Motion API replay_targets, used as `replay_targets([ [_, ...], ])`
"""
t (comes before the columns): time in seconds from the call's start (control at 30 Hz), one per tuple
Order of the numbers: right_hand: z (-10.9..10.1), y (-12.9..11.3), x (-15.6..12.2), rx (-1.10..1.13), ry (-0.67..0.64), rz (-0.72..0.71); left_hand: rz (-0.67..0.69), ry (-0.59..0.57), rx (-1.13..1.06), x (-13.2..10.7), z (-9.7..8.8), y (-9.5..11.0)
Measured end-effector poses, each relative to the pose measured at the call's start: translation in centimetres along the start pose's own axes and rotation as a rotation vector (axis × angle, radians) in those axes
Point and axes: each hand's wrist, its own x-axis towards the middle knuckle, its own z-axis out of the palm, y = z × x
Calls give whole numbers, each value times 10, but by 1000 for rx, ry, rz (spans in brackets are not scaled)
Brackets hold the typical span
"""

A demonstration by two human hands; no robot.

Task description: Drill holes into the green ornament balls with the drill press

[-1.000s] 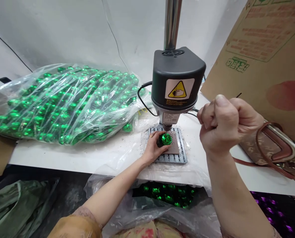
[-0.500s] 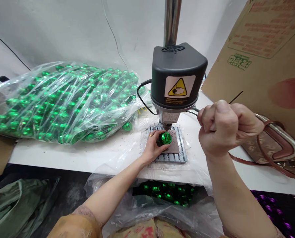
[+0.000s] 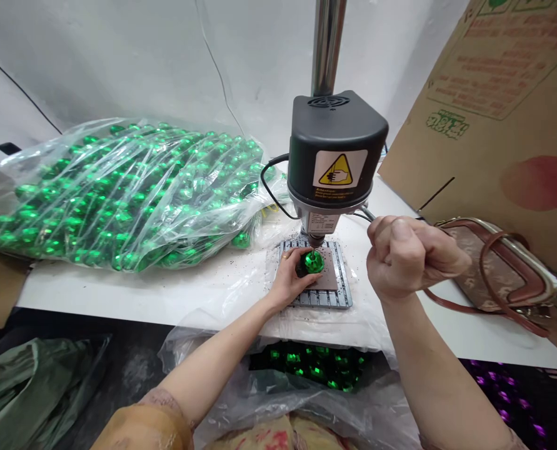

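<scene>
My left hand holds a shiny green faceted ball between thumb and fingers. The ball rests on a brown pad over the slotted metal base of a small bench drill press. Directly above, the drill chuck points its bit down at the ball's top; how deep the bit sits I cannot tell. My right hand is closed in a fist around the drill press lever, whose grip is hidden inside the fingers.
A clear plastic bag full of green balls lies left of the drill. More green balls sit in plastic below the table edge. A handbag and a large cardboard box stand at right. Purple balls show lower right.
My right fist has moved slightly left and the drill head appears a little lower. My left hand and the green ball have stayed in place.
</scene>
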Motion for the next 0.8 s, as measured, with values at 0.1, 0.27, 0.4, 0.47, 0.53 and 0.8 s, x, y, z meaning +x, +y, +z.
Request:
replay_targets([
  [0.1, -1, 3, -3, 8, 9, -33, -2, 2, 8, 0, 0, 0],
  [0.27, -5, 6, -7, -7, -1, -68, -7, 1, 8, 0, 0, -1],
  [0.4, -11, 7, -15, -2, -47, -88, -10, 2, -5, 0, 1, -5],
  [0.47, -11, 6, -17, -3, -64, -104, -15, 6, -14, 0, 1, -7],
  [0.53, -8, 3, -14, -5, -42, -90, -15, 5, -13, 0, 2, -7],
  [0.8, 25, -17, 44, -20, 87, 338, -39, 14, -19, 0, 1, -4],
])
